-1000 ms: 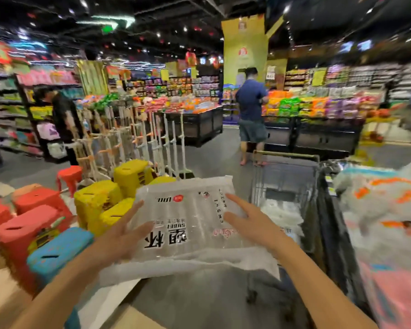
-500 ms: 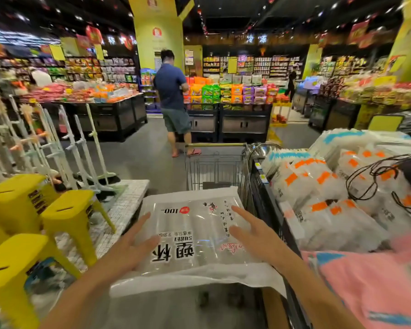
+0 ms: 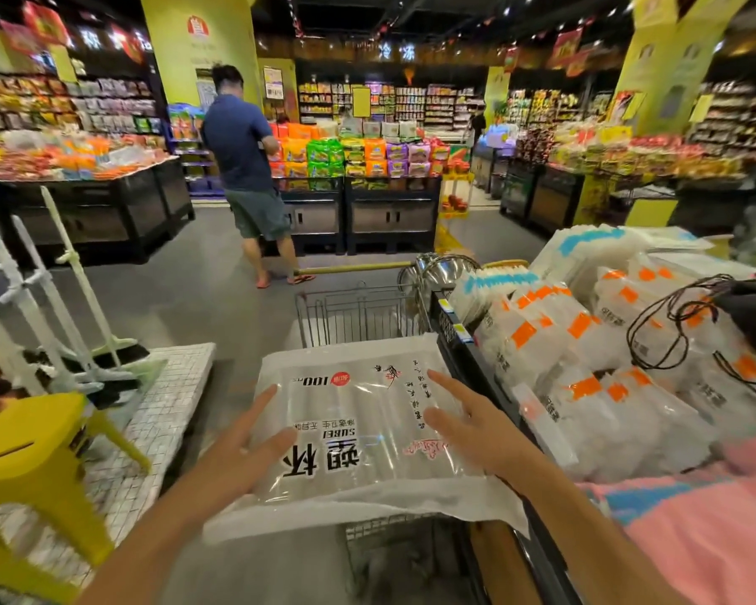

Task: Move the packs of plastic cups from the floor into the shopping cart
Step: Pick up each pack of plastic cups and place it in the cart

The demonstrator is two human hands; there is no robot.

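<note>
I hold the pack of plastic cups [image 3: 359,430] flat just above the near end of the shopping cart [image 3: 359,314]. My left hand [image 3: 241,456] and right hand [image 3: 468,417] press against its two sides, fingers straight and spread. A yellow stool [image 3: 31,447] stands left of the cart, and bagged goods [image 3: 542,338] are piled to its right.

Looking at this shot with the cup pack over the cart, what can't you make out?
Head view:
Inside of the shopping cart: mostly covered by the pack of plastic cups.
Pack's underside: hidden by the pack itself, so any fingers of left hand or right hand beneath are unseen.
Any packs on the floor: outside the frame's edges.
Pack's small print: too small, blurred.
</note>
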